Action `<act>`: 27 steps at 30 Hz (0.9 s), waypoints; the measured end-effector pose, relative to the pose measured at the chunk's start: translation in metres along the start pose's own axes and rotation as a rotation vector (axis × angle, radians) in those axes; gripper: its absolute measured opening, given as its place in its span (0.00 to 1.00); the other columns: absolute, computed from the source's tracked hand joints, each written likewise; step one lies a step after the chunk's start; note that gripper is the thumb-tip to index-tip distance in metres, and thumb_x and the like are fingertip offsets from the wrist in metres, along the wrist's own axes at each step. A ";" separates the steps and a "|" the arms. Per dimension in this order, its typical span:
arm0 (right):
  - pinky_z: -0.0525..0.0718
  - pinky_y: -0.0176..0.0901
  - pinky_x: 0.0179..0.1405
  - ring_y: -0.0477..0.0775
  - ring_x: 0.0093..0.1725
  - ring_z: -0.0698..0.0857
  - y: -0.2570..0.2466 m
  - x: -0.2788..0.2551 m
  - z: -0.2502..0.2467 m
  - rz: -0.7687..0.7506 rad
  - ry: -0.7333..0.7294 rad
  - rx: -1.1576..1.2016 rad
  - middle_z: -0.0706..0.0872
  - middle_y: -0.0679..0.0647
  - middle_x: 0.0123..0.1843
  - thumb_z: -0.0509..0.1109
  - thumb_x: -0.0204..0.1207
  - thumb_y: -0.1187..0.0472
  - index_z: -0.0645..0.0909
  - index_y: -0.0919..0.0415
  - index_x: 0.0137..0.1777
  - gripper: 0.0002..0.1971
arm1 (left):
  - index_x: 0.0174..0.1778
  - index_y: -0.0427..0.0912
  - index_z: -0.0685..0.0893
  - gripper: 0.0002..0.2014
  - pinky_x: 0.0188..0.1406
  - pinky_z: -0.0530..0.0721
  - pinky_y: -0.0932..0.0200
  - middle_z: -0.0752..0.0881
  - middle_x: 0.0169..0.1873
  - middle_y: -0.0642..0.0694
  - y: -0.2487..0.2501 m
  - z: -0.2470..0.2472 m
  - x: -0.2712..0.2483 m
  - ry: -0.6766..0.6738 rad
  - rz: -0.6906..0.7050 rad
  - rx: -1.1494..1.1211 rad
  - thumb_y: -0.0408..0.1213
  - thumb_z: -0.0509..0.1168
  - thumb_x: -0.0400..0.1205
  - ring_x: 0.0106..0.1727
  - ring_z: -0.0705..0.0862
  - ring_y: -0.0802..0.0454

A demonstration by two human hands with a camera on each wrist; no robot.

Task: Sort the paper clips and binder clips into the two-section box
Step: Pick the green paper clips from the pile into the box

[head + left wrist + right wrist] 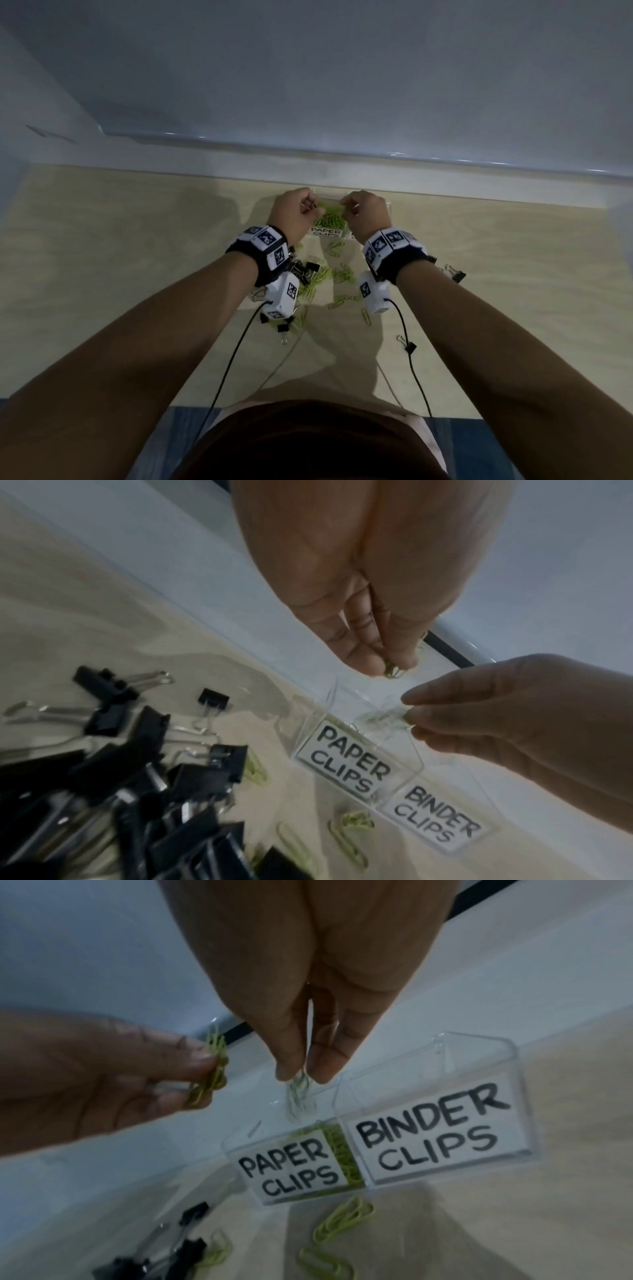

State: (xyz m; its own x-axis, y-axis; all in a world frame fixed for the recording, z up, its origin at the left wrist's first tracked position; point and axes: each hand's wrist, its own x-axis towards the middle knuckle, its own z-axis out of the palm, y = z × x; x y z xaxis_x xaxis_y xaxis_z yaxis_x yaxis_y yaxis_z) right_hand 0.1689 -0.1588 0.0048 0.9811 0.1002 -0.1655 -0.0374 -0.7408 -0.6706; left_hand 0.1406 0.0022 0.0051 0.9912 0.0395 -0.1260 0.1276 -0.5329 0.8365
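While both hands hover over the box (534, 1096), left hand (291, 214) and right hand (366, 216) each pinch green paper clips (210, 1069) — fingertips closed.

Light wood-grain tabletop (102, 240), far edge butts a pale blue-grey wall (308, 68) with a glossy ledge (342, 145) along its base. Wrist bands (270, 251) with black-and-white fiducial tags, white camera modules (284, 296) below them, black cables (226, 373) trailing back over the table's near edge toward the person's dark top (308, 442). Blue floor (479, 445) shows below the table's near edge.
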 end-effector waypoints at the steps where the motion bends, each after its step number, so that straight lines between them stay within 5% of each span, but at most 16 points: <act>1: 0.85 0.49 0.54 0.56 0.49 0.86 -0.001 0.002 0.002 0.003 -0.020 -0.036 0.88 0.58 0.51 0.70 0.72 0.69 0.85 0.61 0.53 0.11 | 0.46 0.40 0.84 0.06 0.41 0.84 0.61 0.87 0.40 0.46 0.002 0.002 0.006 0.025 -0.012 0.005 0.36 0.71 0.77 0.40 0.84 0.51; 6: 0.86 0.51 0.48 0.59 0.43 0.85 0.010 -0.023 0.004 -0.221 0.070 -0.138 0.88 0.60 0.45 0.62 0.71 0.73 0.86 0.64 0.45 0.12 | 0.46 0.39 0.85 0.07 0.43 0.83 0.60 0.88 0.43 0.43 0.008 0.013 0.026 0.019 -0.004 0.136 0.36 0.73 0.75 0.41 0.84 0.51; 8: 0.86 0.52 0.47 0.59 0.44 0.85 0.017 -0.039 0.007 -0.277 -0.009 -0.184 0.88 0.59 0.46 0.61 0.70 0.73 0.86 0.64 0.45 0.13 | 0.48 0.38 0.86 0.09 0.48 0.85 0.56 0.88 0.45 0.44 0.007 0.014 0.026 -0.033 0.022 0.158 0.36 0.73 0.75 0.44 0.84 0.51; 12: 0.80 0.51 0.63 0.59 0.65 0.78 0.027 -0.051 0.016 -0.190 -0.397 -0.407 0.77 0.55 0.71 0.66 0.69 0.72 0.78 0.55 0.66 0.24 | 0.46 0.39 0.82 0.05 0.48 0.78 0.60 0.81 0.48 0.47 -0.003 0.008 0.010 0.036 0.128 0.352 0.37 0.67 0.79 0.46 0.79 0.53; 15: 0.74 0.57 0.70 0.56 0.76 0.67 0.033 -0.055 0.025 -0.207 -0.499 -0.522 0.62 0.48 0.81 0.68 0.69 0.67 0.65 0.50 0.77 0.35 | 0.45 0.39 0.81 0.06 0.49 0.80 0.56 0.80 0.47 0.45 -0.030 0.007 -0.012 0.087 0.078 0.478 0.38 0.62 0.81 0.45 0.78 0.50; 19: 0.75 0.62 0.66 0.58 0.75 0.66 0.043 -0.066 0.030 -0.285 -0.459 -0.618 0.61 0.51 0.80 0.68 0.70 0.58 0.64 0.51 0.76 0.32 | 0.54 0.37 0.84 0.12 0.56 0.76 0.48 0.80 0.54 0.41 -0.053 0.021 -0.032 -0.113 0.028 0.721 0.39 0.60 0.82 0.54 0.79 0.42; 23: 0.75 0.60 0.65 0.57 0.73 0.65 0.055 -0.083 0.029 -0.306 -0.448 -0.632 0.62 0.50 0.78 0.68 0.70 0.56 0.65 0.51 0.75 0.32 | 0.54 0.38 0.85 0.11 0.64 0.73 0.47 0.79 0.56 0.43 -0.053 0.039 -0.043 -0.231 0.168 0.797 0.36 0.63 0.80 0.58 0.76 0.42; 27: 0.76 0.59 0.63 0.59 0.68 0.67 0.066 -0.095 0.022 -0.272 -0.474 -0.600 0.66 0.53 0.74 0.69 0.70 0.52 0.65 0.53 0.76 0.33 | 0.59 0.41 0.82 0.16 0.70 0.67 0.48 0.77 0.58 0.45 -0.041 0.048 -0.050 -0.415 0.380 0.831 0.46 0.61 0.82 0.61 0.74 0.45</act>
State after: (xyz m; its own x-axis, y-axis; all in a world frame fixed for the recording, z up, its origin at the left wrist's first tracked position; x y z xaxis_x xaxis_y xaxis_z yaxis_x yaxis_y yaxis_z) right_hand 0.0691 -0.2023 -0.0394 0.7517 0.4989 -0.4313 0.4308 -0.8667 -0.2516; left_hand 0.0841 -0.0179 -0.0486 0.8508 -0.4691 -0.2367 -0.4160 -0.8766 0.2420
